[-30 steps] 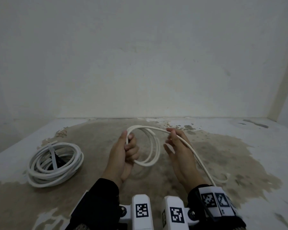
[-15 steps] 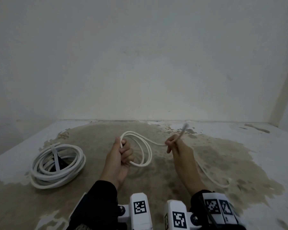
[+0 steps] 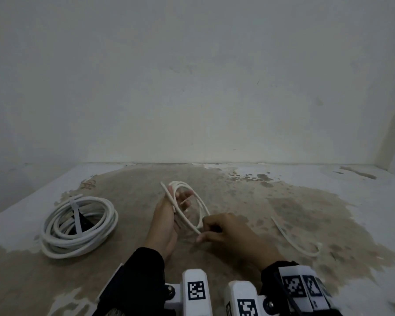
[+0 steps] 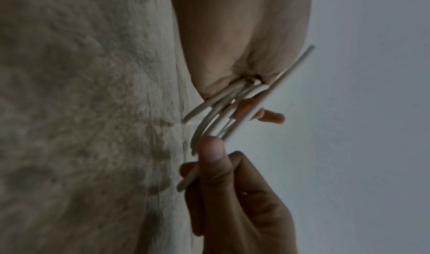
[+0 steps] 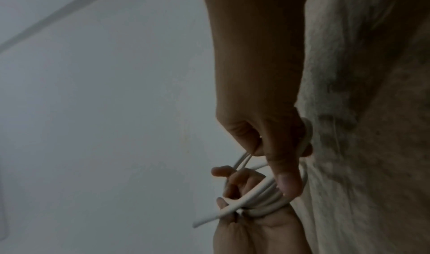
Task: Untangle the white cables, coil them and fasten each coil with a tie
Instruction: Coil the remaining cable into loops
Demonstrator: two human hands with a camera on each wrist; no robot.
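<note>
A small coil of white cable (image 3: 178, 184) hangs over my left hand (image 3: 178, 199), held up above the floor. The thumb side of that hand clamps the loops (image 4: 221, 114) against the palm (image 4: 244, 37) while its fingers stay loosely stretched. One cable end sticks up past the thumb. My right hand (image 3: 202, 233) pinches the near side of the coil between thumb (image 4: 211, 153) and fingers. In the right wrist view the loops (image 5: 263, 199) run under my right thumb (image 5: 288, 182) and across the left palm (image 5: 256, 236).
A larger white cable coil (image 3: 82, 242) lies on the floor at the left, bound by a white tie (image 3: 75, 213). A thin white strip like a loose tie (image 3: 290, 240) lies on the floor to the right. A wall stands close ahead.
My right hand brought the cable's free end over to the coil and now pinches its near side. My left fingers have loosened from a fist.
</note>
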